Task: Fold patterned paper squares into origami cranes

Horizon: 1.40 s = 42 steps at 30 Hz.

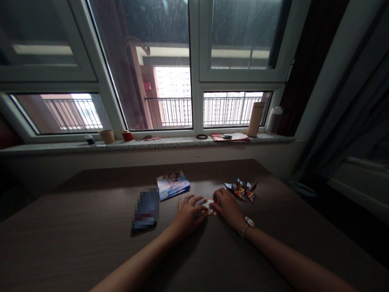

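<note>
A small piece of folded paper (209, 206), white with red and coloured print, lies on the table between my two hands. My left hand (190, 211) rests at its left edge, fingers spread and thumb tip touching the paper. From the right, my right hand (226, 206) bends over the paper, its fingers curled and pinching the right side. A bracelet (249, 222) with a white piece circles my right wrist. Just beyond that hand stand several folded-paper figures (241, 190) with pointed tips, in printed colours. The fingers hide part of the paper's folds.
On the brown table (75, 227) lie a printed booklet (173, 186) and a blurred dark flat object (146, 210). The windowsill (179, 142) holds a tan cup (107, 136), a red jar (127, 136), scissors (227, 137) on papers and a tall tan bottle (256, 119).
</note>
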Each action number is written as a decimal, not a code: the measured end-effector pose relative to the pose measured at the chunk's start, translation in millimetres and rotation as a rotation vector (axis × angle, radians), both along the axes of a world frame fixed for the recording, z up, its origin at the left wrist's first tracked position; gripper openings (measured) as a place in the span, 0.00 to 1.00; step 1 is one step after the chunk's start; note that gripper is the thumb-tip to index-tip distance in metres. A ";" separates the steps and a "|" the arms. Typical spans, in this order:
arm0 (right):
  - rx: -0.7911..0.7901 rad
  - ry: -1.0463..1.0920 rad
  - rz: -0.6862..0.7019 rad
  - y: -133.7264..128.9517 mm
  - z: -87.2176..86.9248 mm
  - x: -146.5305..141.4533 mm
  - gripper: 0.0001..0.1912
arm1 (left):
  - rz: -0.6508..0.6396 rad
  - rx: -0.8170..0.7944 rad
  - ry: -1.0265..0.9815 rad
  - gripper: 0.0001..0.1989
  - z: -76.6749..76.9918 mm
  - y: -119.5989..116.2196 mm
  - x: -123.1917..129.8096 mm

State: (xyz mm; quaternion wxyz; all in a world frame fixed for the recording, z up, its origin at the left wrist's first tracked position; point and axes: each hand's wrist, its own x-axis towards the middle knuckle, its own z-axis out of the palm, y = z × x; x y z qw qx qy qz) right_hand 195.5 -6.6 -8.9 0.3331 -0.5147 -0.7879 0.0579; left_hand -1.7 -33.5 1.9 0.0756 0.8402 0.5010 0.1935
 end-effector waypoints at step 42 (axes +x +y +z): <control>-0.170 -0.012 0.084 -4.0 -3.7 10.7 0.09 | 0.045 -0.055 -0.031 0.10 3.4 1.1 -2.7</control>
